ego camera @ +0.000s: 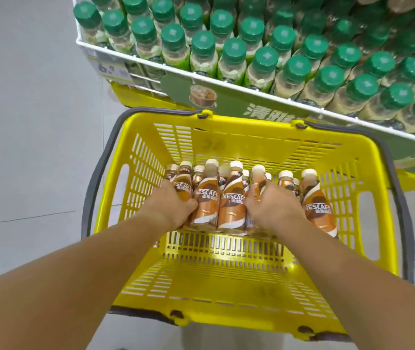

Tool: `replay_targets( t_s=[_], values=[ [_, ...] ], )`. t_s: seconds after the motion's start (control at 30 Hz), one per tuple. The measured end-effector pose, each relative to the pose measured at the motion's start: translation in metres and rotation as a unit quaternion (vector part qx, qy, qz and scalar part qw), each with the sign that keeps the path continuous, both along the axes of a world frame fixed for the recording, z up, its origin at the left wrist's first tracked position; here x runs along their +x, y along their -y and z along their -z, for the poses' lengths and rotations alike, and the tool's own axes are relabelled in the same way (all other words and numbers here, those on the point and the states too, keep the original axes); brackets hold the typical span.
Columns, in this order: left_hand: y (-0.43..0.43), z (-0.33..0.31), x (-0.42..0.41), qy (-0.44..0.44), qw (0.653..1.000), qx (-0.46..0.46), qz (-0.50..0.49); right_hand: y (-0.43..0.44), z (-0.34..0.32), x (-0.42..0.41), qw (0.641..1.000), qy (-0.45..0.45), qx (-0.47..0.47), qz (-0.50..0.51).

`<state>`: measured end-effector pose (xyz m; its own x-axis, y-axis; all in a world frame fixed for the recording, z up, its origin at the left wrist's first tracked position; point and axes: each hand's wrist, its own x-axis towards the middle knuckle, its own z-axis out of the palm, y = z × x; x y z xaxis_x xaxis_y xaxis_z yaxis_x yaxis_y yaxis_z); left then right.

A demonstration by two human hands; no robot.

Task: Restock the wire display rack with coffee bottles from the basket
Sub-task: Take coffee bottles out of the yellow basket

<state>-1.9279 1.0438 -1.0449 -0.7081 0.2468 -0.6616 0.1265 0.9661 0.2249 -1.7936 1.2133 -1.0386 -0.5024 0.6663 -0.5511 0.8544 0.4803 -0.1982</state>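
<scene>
A yellow plastic basket [251, 145] with grey handles stands on the floor below me. Several brown Nescafe coffee bottles [232, 200] with cream caps stand packed along its far side. My left hand [169, 204] grips the leftmost front bottle [183, 188]. Further right, my right hand [273, 208] curls round another bottle [258, 180]. Above the basket the white wire display rack [150, 62] holds several rows of green-capped bottles [264, 59].
A lone Nescafe bottle [317, 200] leans at the basket's right side. A price tag [110, 68] and a green promotional sign [226, 102] hang on the rack's front edge. Grey tiled floor [29, 122] spreads to the left.
</scene>
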Motion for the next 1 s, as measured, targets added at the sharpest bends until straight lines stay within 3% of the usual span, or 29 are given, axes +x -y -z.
replay_targets(
  t_s=[0.13,0.23,0.47,0.73,1.0],
  values=[
    [-0.005,0.004,-0.007,0.058,0.991,0.062,-0.1,-0.009,0.005,-0.012,0.998,0.041,-0.018,0.038],
    [0.001,0.0,-0.007,0.11,0.971,0.117,-0.176,-0.004,0.0,-0.012,0.998,0.022,-0.003,0.065],
    [0.02,-0.055,0.0,0.092,0.969,0.165,-0.16,0.017,-0.046,-0.001,0.992,-0.115,-0.023,0.053],
    [0.016,-0.194,0.007,0.113,0.945,0.283,-0.12,0.019,-0.183,0.009,0.967,-0.249,0.009,0.048],
    [0.0,-0.38,-0.001,0.086,0.925,0.365,-0.059,0.004,-0.377,0.019,0.949,-0.304,0.039,0.076]
  ],
)
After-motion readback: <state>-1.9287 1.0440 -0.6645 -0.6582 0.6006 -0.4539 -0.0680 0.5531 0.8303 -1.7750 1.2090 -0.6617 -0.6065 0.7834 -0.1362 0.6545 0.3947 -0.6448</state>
